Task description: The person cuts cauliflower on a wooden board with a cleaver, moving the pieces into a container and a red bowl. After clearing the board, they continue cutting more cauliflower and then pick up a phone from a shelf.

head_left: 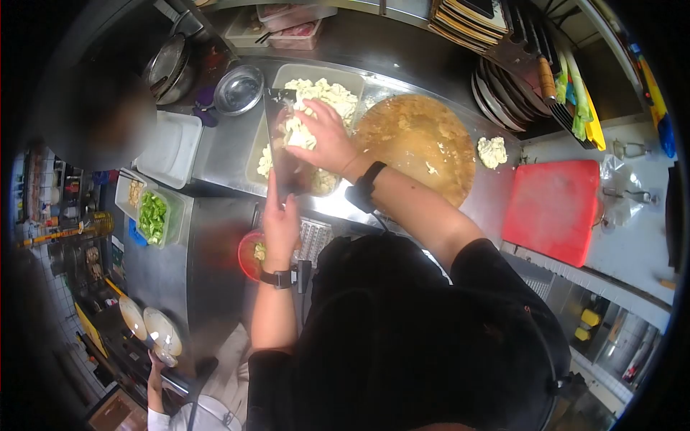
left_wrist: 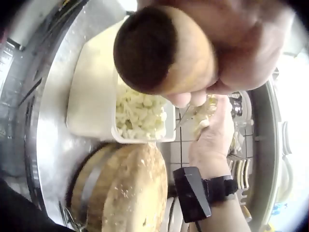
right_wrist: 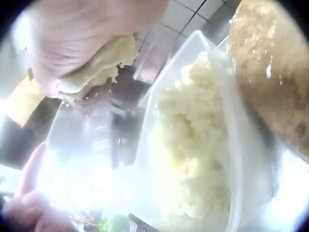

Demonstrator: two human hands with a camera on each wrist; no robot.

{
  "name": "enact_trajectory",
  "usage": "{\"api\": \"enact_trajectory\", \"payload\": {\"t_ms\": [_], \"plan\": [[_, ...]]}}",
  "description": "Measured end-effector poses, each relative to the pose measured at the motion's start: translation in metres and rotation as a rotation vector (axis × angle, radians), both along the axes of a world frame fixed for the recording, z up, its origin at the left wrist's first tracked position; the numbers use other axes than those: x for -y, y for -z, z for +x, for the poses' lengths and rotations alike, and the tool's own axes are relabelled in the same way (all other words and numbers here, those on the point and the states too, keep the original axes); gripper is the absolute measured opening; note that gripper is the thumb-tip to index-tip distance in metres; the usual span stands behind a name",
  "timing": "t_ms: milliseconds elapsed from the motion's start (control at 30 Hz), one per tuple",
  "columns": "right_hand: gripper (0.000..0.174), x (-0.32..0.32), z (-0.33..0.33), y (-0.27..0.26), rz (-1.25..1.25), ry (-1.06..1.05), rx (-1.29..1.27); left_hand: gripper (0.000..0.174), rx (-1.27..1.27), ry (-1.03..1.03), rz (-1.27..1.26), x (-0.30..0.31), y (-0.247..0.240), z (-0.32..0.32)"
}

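Observation:
A cleaver (head_left: pixel 282 144) is held upright over a tub (head_left: pixel 346 73) of pale chopped pieces that look like cauliflower (head_left: pixel 323 93). My left hand (head_left: pixel 282 224) grips its wooden handle (left_wrist: pixel 193 53). Fingers spread, my right hand (head_left: pixel 327 140) lies against the blade above the tub; in the right wrist view this hand (right_wrist: pixel 91 34) holds pale pieces (right_wrist: pixel 99 67) against the blade (right_wrist: pixel 79 130). Beside the tub (right_wrist: pixel 235 159), the round wooden board (head_left: pixel 417 151) carries a few scraps. The left wrist view also shows my right hand (left_wrist: pixel 212 140) beyond the tub (left_wrist: pixel 91 92).
One pale clump (head_left: pixel 492 152) lies right of the board, near a red board (head_left: pixel 552 212). A metal bowl (head_left: pixel 239 90) and white tray (head_left: pixel 188 147) stand left. Below are a green-filled tub (head_left: pixel 152 217) and red bowl (head_left: pixel 246 256). Another person (head_left: pixel 208 406) is at lower left.

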State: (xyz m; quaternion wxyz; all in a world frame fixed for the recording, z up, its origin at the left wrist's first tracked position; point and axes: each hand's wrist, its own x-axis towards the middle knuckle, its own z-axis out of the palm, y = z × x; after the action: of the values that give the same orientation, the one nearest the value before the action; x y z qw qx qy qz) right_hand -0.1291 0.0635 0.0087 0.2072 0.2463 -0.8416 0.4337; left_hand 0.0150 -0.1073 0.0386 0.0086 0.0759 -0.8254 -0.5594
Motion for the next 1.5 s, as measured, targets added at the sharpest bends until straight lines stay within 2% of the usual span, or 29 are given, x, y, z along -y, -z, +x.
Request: {"api": "enact_trajectory", "payload": {"t_ms": [33, 100, 133, 167, 233, 300, 400, 467, 500, 567, 600, 633, 667, 700, 733, 767, 833, 900, 967, 1000, 1033, 1067, 1100, 1133, 1233, 1300, 1367, 1400, 1500], "plan": [[0.077, 0.002, 0.004, 0.006, 0.001, -0.009, -0.001, 0.069, -0.001, -0.009, 0.001, 0.002, -0.008, -0.001], [0.078, -0.007, 0.013, 0.015, 0.269, -0.075, 0.093, 0.069, 0.179, -0.018, -0.391, 0.008, -0.024, -0.003], [0.077, -0.017, 0.015, 0.013, 0.257, -0.095, 0.105, 0.07, -0.086, -0.024, -0.539, 0.011, -0.013, -0.003], [0.077, -0.026, 0.015, 0.012, 0.262, -0.085, 0.112, 0.07, -0.084, -0.013, -0.533, 0.017, -0.006, 0.0], [0.072, -0.064, 0.015, 0.0, 0.255, 0.014, 0.065, 0.071, -0.243, -0.027, -0.6, 0.013, -0.007, -0.004], [0.068, -0.119, 0.024, -0.014, 0.307, 0.14, 0.063, 0.069, -0.168, -0.03, -0.553, -0.003, -0.016, -0.005], [0.066, -0.205, 0.044, -0.029, 0.357, 0.313, 0.06, 0.065, -0.203, 0.124, -0.441, -0.031, -0.018, -0.009], [0.066, -0.27, 0.067, -0.023, 0.398, 0.454, 0.108, 0.067, -0.129, 0.298, -0.313, -0.052, -0.014, -0.012], [0.065, -0.302, 0.08, -0.014, 0.423, 0.551, 0.155, 0.066, -0.252, 0.386, -0.306, -0.066, -0.005, -0.015], [0.062, -0.363, 0.105, 0.009, 0.377, 0.715, 0.232, 0.066, -0.063, 0.577, -0.268, -0.094, -0.008, -0.018], [0.059, -0.391, 0.12, 0.021, 0.43, 0.809, 0.323, 0.065, 0.123, 0.639, -0.165, -0.116, -0.023, -0.02], [0.055, -0.414, 0.132, 0.034, 0.482, 0.899, 0.416, 0.065, 0.125, 0.648, -0.171, -0.129, -0.021, -0.024], [0.055, -0.435, 0.142, 0.048, 0.475, 0.906, 0.423, 0.065, 0.185, 0.755, -0.171, -0.142, -0.016, -0.026], [0.052, -0.454, 0.149, 0.063, 0.461, 0.917, 0.568, 0.066, 0.245, 0.861, -0.171, -0.153, -0.007, -0.026], [0.05, -0.463, 0.152, 0.066, 0.446, 0.921, 0.712, 0.066, -0.088, 0.939, -0.123, -0.164, 0.009, -0.028], [0.05, -0.469, 0.154, 0.072, 0.436, 0.92, 0.718, 0.066, -0.083, 0.943, -0.132, -0.168, 0.02, -0.029], [0.047, -0.465, 0.148, 0.075, 0.419, 0.825, 0.72, 0.067, 0.324, 0.987, -0.111, -0.183, 0.014, -0.036], [0.049, -0.459, 0.134, 0.087, 0.362, 0.801, 0.639, 0.067, 0.373, 0.966, -0.175, -0.19, 0.017, -0.047], [0.052, -0.461, 0.122, 0.099, 0.309, 0.765, 0.554, 0.067, 0.427, 0.813, -0.227, -0.192, 0.01, -0.06], [0.054, -0.462, 0.114, 0.106, 0.381, 0.75, 0.522, 0.067, 0.3, 0.798, -0.242, -0.184, 0.027, -0.067], [0.057, -0.459, 0.105, 0.111, 0.451, 0.728, 0.485, 0.067, 0.307, 0.775, -0.258, -0.185, 0.02, -0.073], [0.065, -0.462, 0.099, 0.111, 0.522, 0.658, 0.572, 0.067, 0.318, 0.708, -0.325, -0.183, 0.012, -0.08], [0.065, -0.458, 0.096, 0.109, 0.506, 0.627, 0.564, 0.068, 0.327, 0.637, -0.391, -0.179, 0.006, -0.088], [0.065, -0.455, 0.094, 0.106, 0.549, 0.63, 0.623, 0.071, 0.098, 0.633, -0.408, -0.161, 0.034, -0.098], [0.065, -0.455, 0.094, 0.118, 0.579, 0.678, 0.635, 0.072, -0.044, 0.478, -0.388, -0.144, 0.042, -0.108], [0.06, -0.458, 0.094, 0.128, 0.561, 0.693, 0.657, 0.074, -0.088, 0.406, -0.48, -0.137, 0.035, -0.105], [0.052, -0.461, 0.095, 0.123, 0.482, 0.696, 0.714, 0.075, -0.051, 0.394, -0.728, -0.142, 0.019, -0.094], [0.052, -0.46, 0.096, 0.122, 0.48, 0.675, 0.704, 0.078, -0.009, 0.389, -0.743, -0.145, 0.013, -0.085], [0.042, -0.467, 0.096, 0.121, 0.426, 0.716, 0.62, 0.075, -0.099, 0.433, -0.652, -0.144, 0.01, -0.054]]}}
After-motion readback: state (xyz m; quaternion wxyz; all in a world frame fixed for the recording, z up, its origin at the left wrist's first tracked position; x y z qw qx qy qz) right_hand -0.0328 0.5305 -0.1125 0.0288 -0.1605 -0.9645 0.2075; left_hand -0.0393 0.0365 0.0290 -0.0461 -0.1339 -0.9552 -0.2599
